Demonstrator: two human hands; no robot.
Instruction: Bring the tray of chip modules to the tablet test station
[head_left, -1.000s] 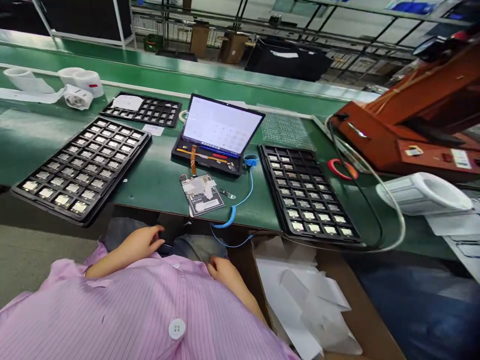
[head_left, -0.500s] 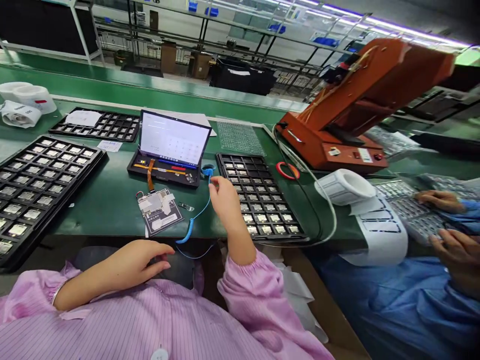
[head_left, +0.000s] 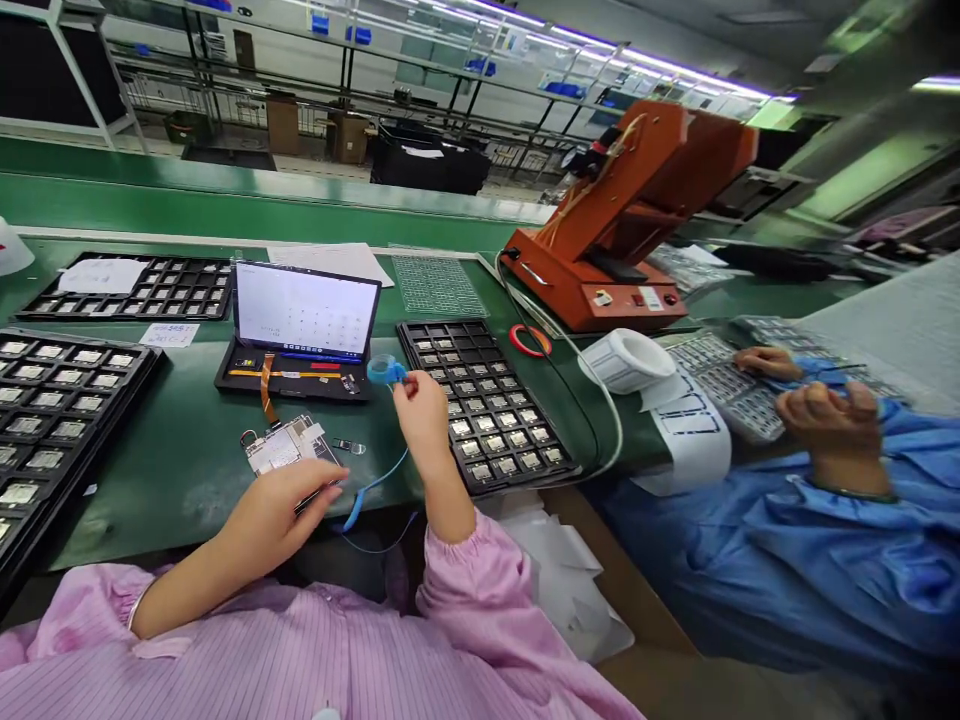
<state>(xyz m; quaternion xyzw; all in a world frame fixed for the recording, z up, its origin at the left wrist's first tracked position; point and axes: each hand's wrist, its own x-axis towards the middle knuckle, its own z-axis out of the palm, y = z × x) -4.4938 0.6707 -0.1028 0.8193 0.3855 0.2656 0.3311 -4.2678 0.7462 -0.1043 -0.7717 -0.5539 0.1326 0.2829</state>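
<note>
My right hand (head_left: 421, 412) is raised over the green bench and pinches a blue wrist strap (head_left: 385, 371); its coiled blue cord (head_left: 365, 492) hangs down past the bench edge. My left hand (head_left: 274, 518) rests at the front edge, fingers touching the near corner of a small circuit board (head_left: 283, 447). An orange flex cable joins the board to an open test fixture with a lit white screen (head_left: 304, 310). A black tray of small parts (head_left: 480, 400) lies just right of my right hand.
Another black tray of parts (head_left: 52, 400) lies at the left, and a third (head_left: 135, 288) behind it. An orange machine (head_left: 622, 220) stands at the back right beside a white label roll (head_left: 626, 358). A person in blue sleeves (head_left: 817, 420) works at the right.
My right hand came up from my lap, took the blue wrist strap and lifted it. My left hand moved from my lap to the board at the bench edge. The view swung right.
</note>
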